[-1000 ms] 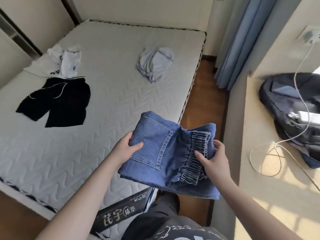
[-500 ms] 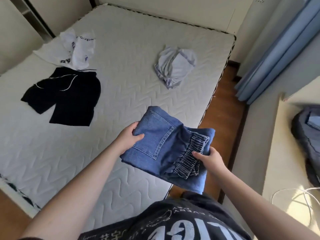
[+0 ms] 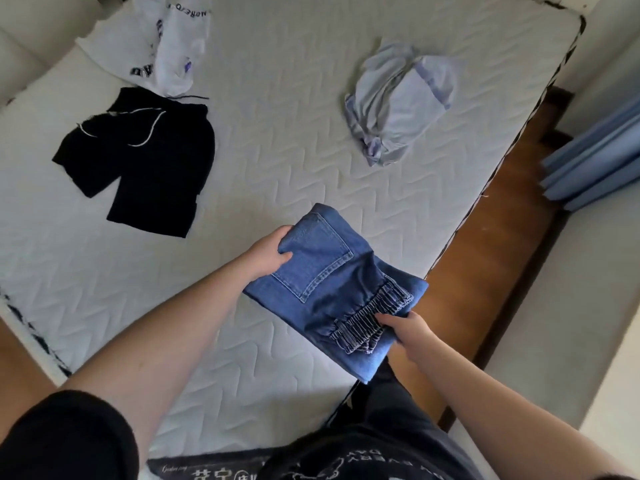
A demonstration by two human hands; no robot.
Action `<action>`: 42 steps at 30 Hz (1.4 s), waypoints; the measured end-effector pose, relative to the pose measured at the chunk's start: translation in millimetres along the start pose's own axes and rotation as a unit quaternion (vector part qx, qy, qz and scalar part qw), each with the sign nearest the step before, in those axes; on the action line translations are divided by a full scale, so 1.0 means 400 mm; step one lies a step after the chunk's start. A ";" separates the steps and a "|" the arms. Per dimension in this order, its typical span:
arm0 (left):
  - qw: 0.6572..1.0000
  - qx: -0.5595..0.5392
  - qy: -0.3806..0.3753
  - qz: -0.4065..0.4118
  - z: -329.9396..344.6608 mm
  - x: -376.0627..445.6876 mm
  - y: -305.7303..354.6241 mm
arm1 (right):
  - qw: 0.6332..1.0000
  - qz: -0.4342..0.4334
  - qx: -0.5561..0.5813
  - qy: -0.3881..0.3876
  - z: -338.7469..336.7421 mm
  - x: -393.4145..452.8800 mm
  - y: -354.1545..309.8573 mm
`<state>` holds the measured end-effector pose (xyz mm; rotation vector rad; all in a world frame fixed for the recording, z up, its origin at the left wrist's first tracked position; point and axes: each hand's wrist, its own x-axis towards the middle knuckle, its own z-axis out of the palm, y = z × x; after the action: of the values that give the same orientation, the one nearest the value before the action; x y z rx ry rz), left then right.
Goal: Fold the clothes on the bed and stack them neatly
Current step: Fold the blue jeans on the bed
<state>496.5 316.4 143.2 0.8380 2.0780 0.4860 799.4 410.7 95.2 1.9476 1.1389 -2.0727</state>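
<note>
The bed (image 3: 277, 188) is filling much more of the view than a second ago: the head is tipping down and left, so the desk, bag and cable on the right are gone from sight, and only a strip of floor (image 3: 485, 237) and curtain (image 3: 595, 157) is showing there. On the mattress, three garments are lying where they were, none of them folded: black shorts (image 3: 138, 157) spread flat at the left, a white shirt (image 3: 166, 46) crumpled just behind them and touching their waistband, and a pale blue shirt (image 3: 398, 102) bunched well apart toward the right edge.

The jeans (image 3: 332, 289), already folded into a thick pad, are travelling with the hands from over the floor gap to over the bed's near right corner. They are not resting yet, as far as can be judged. The left hand (image 3: 266, 254) is gripping the pocket end, thumb on top. The right hand (image 3: 405, 327) is pinching the elastic waistband end, fingers curled under the fold.

That is suggesting the fold is finished and the set-down is starting, so this pad is likely becoming the base of the stack, with three pieces left.
</note>
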 end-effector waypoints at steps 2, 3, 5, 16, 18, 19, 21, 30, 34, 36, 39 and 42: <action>1.000 0.010 0.005 -0.010 -0.008 0.055 -0.012 | 0.999 -0.002 -0.037 -0.003 0.016 0.041 -0.023; 1.000 0.014 0.008 -0.015 -0.010 0.081 -0.019 | 0.998 -0.005 -0.061 -0.003 0.028 0.062 -0.033; 0.999 0.020 0.015 -0.020 -0.011 0.137 -0.048 | 0.997 -0.007 -0.080 0.003 0.053 0.114 -0.042; 0.995 0.068 0.032 -0.065 0.063 0.396 -0.252 | 0.994 0.037 -0.103 0.010 0.130 0.366 0.004; 0.990 0.066 0.064 -0.104 0.077 0.432 -0.273 | 0.995 0.060 -0.068 0.029 0.140 0.402 0.006; 0.986 0.070 0.083 -0.123 0.079 0.449 -0.283 | 0.996 0.064 -0.046 0.040 0.144 0.421 0.003; 0.981 0.079 0.097 -0.151 0.082 0.474 -0.305 | 0.996 0.064 -0.012 0.056 0.150 0.456 -0.006; 0.965 0.124 0.026 -0.231 0.135 0.524 -0.393 | 0.987 0.014 -0.086 0.132 0.181 0.566 -0.022; 0.958 0.175 0.053 -0.219 0.161 0.475 -0.438 | 0.980 -0.032 -0.142 0.136 0.162 0.568 -0.002; 0.954 0.238 0.099 -0.153 0.184 0.447 -0.443 | 0.979 -0.042 -0.153 0.130 0.153 0.565 -0.002; 0.928 0.326 0.180 -0.031 0.249 0.392 -0.422 | 0.955 -0.069 -0.235 0.166 0.156 0.553 -0.003; 0.928 0.335 0.146 0.065 0.369 0.326 -0.384 | 0.857 -0.242 -0.397 0.223 0.186 0.519 0.007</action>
<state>498.7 307.4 -106.5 1.3684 2.5173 -0.0632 699.7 454.9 -96.4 1.8070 2.2967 -0.9191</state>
